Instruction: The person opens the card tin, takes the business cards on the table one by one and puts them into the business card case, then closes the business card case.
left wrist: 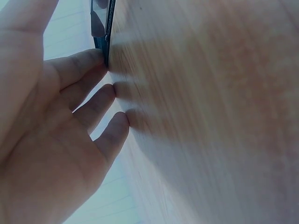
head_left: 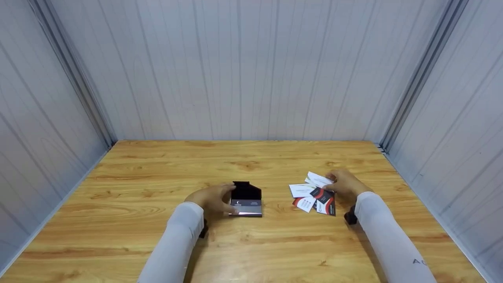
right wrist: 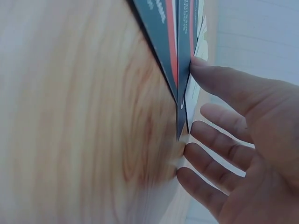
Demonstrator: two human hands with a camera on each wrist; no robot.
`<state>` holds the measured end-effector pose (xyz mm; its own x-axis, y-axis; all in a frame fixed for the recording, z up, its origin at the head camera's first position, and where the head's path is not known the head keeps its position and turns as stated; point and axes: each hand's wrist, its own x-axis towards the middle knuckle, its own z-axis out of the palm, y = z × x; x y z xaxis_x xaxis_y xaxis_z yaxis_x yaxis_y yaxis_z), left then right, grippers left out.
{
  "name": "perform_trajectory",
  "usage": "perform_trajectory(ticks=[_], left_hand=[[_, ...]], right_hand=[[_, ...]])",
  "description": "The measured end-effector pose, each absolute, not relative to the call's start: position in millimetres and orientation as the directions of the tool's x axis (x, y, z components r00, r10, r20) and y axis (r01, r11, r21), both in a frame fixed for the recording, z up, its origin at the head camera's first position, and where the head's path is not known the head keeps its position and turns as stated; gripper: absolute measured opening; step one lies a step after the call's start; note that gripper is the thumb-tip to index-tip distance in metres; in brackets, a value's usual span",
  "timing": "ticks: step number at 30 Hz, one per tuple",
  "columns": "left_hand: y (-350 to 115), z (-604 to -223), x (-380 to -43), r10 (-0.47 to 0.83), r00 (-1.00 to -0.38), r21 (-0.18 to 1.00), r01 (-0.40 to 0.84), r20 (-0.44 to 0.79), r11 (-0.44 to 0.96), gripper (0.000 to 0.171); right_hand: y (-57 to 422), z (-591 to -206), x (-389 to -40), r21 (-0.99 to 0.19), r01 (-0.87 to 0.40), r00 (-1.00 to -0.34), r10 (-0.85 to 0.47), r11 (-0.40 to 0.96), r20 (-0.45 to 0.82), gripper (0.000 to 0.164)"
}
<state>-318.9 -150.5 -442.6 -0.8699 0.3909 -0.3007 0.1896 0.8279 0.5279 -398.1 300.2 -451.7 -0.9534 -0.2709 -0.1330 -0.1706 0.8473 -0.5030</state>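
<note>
A dark business card case (head_left: 246,204) lies on the table with its black lid raised and a shiny front part. My left hand (head_left: 214,197) holds it at the left side, thumb at the front corner and index finger by the lid. In the left wrist view, the other fingertips (left wrist: 122,120) rest on the wood, and only an end of the case (left wrist: 100,23) shows. To the right, several business cards (head_left: 301,191) overlap in a fan, white, red and black. My right hand (head_left: 345,182) is at their right side, thumb tip on a card, its fingers loosely extended to the table.
Both hands work over a wood-grain table (head_left: 157,236). Pale panelled walls (head_left: 251,70) stand along its back and both sides. Bare wood lies between the case and the cards.
</note>
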Motion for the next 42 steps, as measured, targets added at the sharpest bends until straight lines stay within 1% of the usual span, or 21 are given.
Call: perform_trajectory(ticks=[3, 7, 13, 17, 22, 26, 29, 33, 36, 38, 40, 42], left_hand=[[-150.7, -442.5, -318.9, 0.391, -0.87, 0.525, 0.191, -0.302, 0.83, 0.098], [-150.9, -444.1, -319.2, 0.385, -0.871, 0.514, 0.19, -0.305, 0.837, 0.098], [-151.1, -444.2, -319.2, 0.392, -0.87, 0.518, 0.197, -0.3, 0.833, 0.098], [-151.1, -443.5, -319.0, 0.393, -0.869, 0.529, 0.19, -0.302, 0.827, 0.097], [-150.5, -442.7, -318.0, 0.387, -0.87, 0.529, 0.182, -0.307, 0.829, 0.099], [-150.3, -442.7, -317.7, 0.379, -0.873, 0.522, 0.177, -0.309, 0.834, 0.099], [-150.3, -443.1, -317.7, 0.377, -0.875, 0.518, 0.179, -0.306, 0.836, 0.099], [-149.8, -442.6, -317.2, 0.378, -0.876, 0.524, 0.18, -0.3, 0.832, 0.099], [-149.7, -442.2, -317.2, 0.38, -0.875, 0.524, 0.182, -0.299, 0.832, 0.099], [-149.9, -442.3, -317.6, 0.383, -0.874, 0.523, 0.185, -0.3, 0.832, 0.099], [-150.2, -442.3, -318.2, 0.385, -0.873, 0.521, 0.188, -0.299, 0.832, 0.099], [-150.3, -442.2, -318.6, 0.381, -0.874, 0.525, 0.181, -0.301, 0.831, 0.099]], right_hand=[[301.1, -452.0, -398.8, -0.523, -0.174, -0.949, -0.284, 0.834, -0.138, 0.053], [302.0, -450.8, -398.6, -0.589, -0.147, -0.941, -0.296, 0.795, -0.165, 0.051], [302.7, -449.6, -403.0, -0.644, -0.115, -0.923, -0.321, 0.756, -0.213, 0.055], [302.2, -449.3, -404.0, -0.666, -0.082, -0.927, -0.302, 0.741, -0.221, 0.056], [303.0, -450.9, -404.3, -0.654, -0.088, -0.94, -0.28, 0.751, -0.196, 0.051], [305.4, -452.1, -404.6, -0.651, -0.104, -0.94, -0.287, 0.752, -0.182, 0.053], [306.9, -453.1, -404.9, -0.652, -0.14, -0.939, -0.309, 0.745, -0.152, 0.053], [308.4, -456.0, -405.6, -0.653, -0.202, -0.94, -0.332, 0.73, -0.08, 0.043], [309.0, -457.6, -405.5, -0.649, -0.218, -0.946, -0.321, 0.729, -0.043, 0.034], [308.9, -457.4, -404.6, -0.663, -0.194, -0.954, -0.295, 0.723, -0.043, 0.031], [308.6, -456.3, -403.0, -0.71, -0.144, -0.961, -0.27, 0.69, -0.067, 0.031], [308.2, -454.5, -401.4, -0.744, -0.132, -0.96, -0.272, 0.655, -0.069, 0.032]])
